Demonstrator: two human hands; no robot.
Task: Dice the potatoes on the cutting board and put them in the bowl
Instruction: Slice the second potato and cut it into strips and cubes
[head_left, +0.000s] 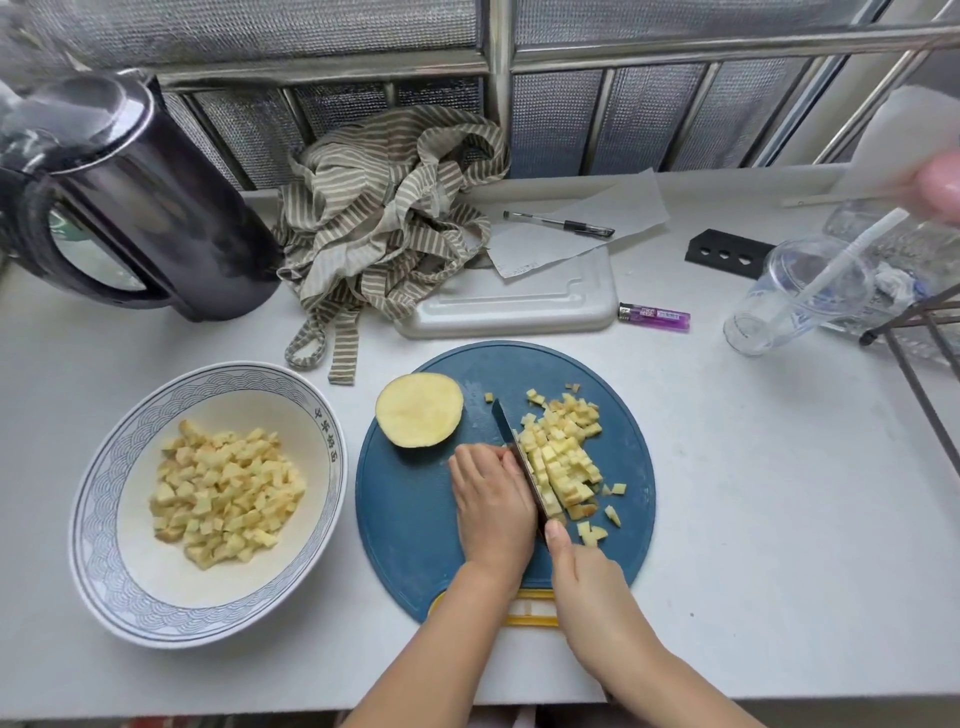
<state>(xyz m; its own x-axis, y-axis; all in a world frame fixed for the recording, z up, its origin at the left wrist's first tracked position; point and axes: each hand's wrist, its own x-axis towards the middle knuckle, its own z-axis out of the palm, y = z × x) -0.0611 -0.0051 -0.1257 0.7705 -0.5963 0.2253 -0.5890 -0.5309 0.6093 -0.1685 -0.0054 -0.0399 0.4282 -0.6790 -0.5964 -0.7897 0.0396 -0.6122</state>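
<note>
Your right hand (584, 577) is wrapped around the handle of the knife (506, 431), with the forefinger laid straight along the spine. The thin dark blade stands edge-down on the round, matte blue cutting board (405, 519). Your left hand (491, 499) lies palm-down just left of the blade with its fingertips curled under and knuckles against the steel. You cannot tell whether it pins anything beneath. Right of the blade, touching it, sits a heap of small pale-yellow diced cubes (563, 452), some still in neat rows and a few scattered loose toward the board's edge. At the far left of the board rests a potato half (419, 409), an oval with its smooth, flat cut face showing. Left of the board, well apart from it, stands the glossy white bowl (98, 545), wide and shallow with a blue wave pattern round its wall, and more cubes are piled inside. All of this is on a smooth white counter (753, 493). Farther back are a shiny dark kettle (130, 208), a crumpled striped cloth (384, 218), a translucent purple lighter (653, 316) and a clear plastic cup (795, 296).
</note>
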